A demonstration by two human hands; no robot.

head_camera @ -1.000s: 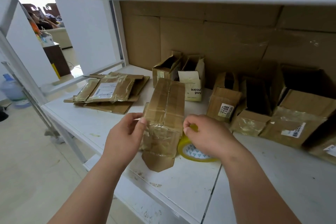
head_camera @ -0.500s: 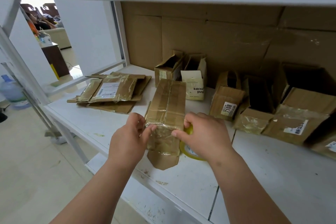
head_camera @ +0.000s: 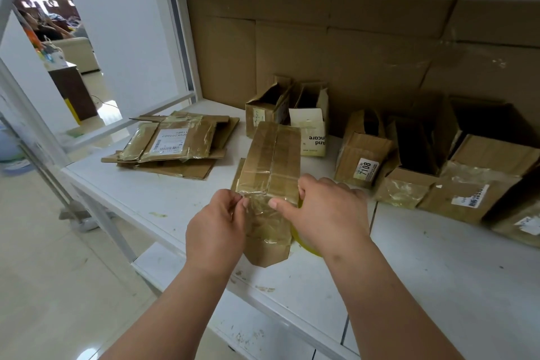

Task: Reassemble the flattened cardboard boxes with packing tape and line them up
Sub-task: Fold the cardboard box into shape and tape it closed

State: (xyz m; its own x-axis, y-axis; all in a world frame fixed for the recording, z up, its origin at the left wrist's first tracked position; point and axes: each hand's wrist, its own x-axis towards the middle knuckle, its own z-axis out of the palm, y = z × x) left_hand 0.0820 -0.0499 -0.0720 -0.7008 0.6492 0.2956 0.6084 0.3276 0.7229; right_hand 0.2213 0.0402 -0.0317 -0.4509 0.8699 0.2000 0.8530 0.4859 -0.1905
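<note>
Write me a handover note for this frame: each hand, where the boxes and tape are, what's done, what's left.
Left hand: pinches the tape-wrapped near end of the box in work.
Right hand: grips that box's right edge, thumb pressing the tape.
Tape roll: yellow, on the shelf under the right hand, mostly hidden.
Done: opened boxes stand along the back, in a rough row.
Left: finish taping this box, place it in the row, then do the flattened stack at left.

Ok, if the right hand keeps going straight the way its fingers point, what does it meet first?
The right hand points left across the held box; past that, probably the left hand gripping the other edge, though depth is uncertain.
</note>
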